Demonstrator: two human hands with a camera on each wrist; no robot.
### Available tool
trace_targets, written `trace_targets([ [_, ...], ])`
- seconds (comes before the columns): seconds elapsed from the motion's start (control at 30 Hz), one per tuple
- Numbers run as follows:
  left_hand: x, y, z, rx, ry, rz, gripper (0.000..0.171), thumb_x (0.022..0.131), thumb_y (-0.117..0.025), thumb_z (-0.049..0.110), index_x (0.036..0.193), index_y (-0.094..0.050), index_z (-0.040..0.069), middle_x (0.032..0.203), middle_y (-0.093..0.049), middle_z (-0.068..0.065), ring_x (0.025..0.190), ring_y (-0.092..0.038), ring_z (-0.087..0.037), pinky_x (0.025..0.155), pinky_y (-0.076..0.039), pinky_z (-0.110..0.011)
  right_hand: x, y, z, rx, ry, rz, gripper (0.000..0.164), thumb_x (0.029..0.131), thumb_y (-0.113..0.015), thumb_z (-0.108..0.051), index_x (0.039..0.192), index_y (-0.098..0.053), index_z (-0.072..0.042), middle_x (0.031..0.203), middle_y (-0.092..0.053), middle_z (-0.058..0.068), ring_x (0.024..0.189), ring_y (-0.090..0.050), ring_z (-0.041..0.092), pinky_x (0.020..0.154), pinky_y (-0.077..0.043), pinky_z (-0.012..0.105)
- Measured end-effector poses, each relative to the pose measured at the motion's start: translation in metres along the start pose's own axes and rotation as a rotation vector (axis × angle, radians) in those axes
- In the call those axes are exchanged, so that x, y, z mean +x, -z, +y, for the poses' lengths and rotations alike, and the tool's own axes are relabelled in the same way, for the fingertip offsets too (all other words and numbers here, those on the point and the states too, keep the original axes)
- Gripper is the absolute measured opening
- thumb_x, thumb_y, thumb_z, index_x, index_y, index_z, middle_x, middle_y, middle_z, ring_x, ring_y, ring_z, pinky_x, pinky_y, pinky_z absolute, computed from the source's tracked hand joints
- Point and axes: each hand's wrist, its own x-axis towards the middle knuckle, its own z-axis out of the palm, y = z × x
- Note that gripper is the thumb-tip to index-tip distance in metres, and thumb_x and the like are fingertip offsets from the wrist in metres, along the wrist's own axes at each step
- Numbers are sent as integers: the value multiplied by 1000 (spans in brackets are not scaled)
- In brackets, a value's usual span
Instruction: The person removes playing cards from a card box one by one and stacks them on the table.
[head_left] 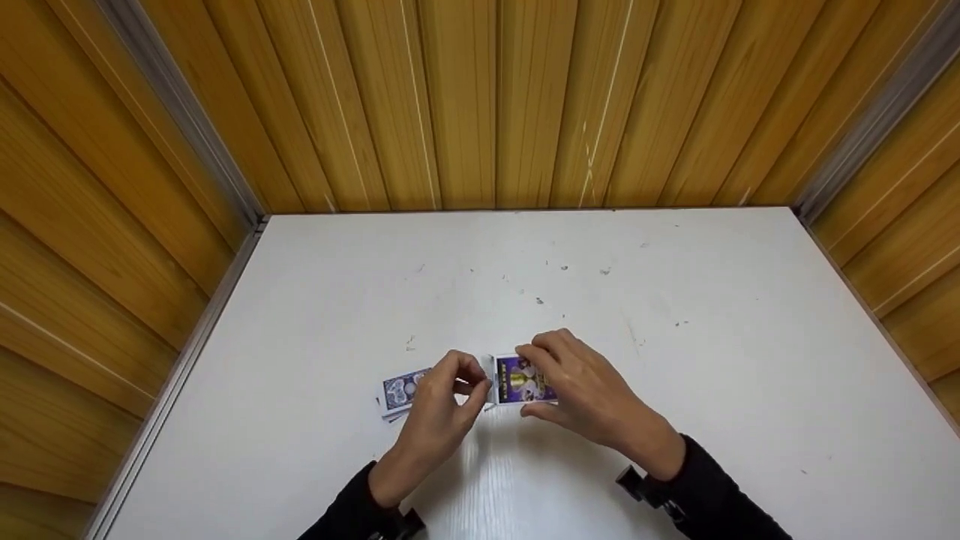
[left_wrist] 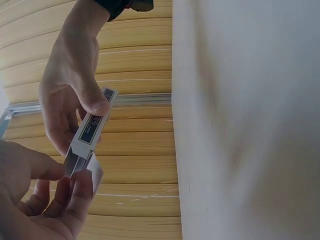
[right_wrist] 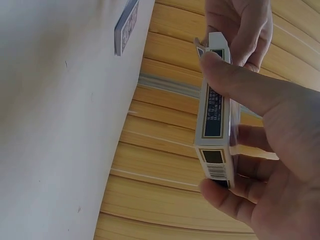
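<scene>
Card box [head_left: 516, 384], small and flat, shows a purple upper face inside a pale border, with a golden trophy printed on it; its long, narrow side is white with a dark framed panel [right_wrist: 214, 112]. It is held up off the white table [head_left: 337, 300], between the fingertips of the two hands. The right hand [head_left: 589, 390] grasps it, thumb along the dark panel and fingers curled round the opposite side and the lower end. The left hand [head_left: 442, 411] has thumb and fingertips pinched together on the pale end flap [head_left: 487, 367], at the end away from the right palm.

One box and one stack of cards [head_left: 400, 394] can be counted. The stack lies on the table just beyond the left knuckles, on the side away from the box, partly covered by that hand; its top card has a blue and white patterned back with a white border, and the edges below sit slightly askew, too tight to number.

A row of yellow letters runs down the purple face near the left fingertips, too small to read. Under the right thumb, the dark panel bears lines of blurred pale print, and by the right fingertips the box's end carries a barcode [right_wrist: 217, 171]
</scene>
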Motion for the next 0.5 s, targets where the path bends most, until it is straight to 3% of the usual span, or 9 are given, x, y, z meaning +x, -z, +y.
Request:
trace_targets([
  [0.27,2,8,1,7,42,-6,26,87,-74,-9,97,-56,6,93,-61,0,79,-62,-12,70,-55,-29,2,-10,-10,-33,73,92,76,69,-97,-40,129,-63,-6,118,-59,7,105,-58,21,84,-55,34],
  [0.5,4,14,1,-7,82,-35,24,87,-77,-4,96,-57,6,92,-63,-1,78,-62,-13,70,-55,-26,3,-12,-11,-25,94,108,76,71,-96,-40,130,-63,-6,117,-58,7,106,-57,21,85,-55,34],
])
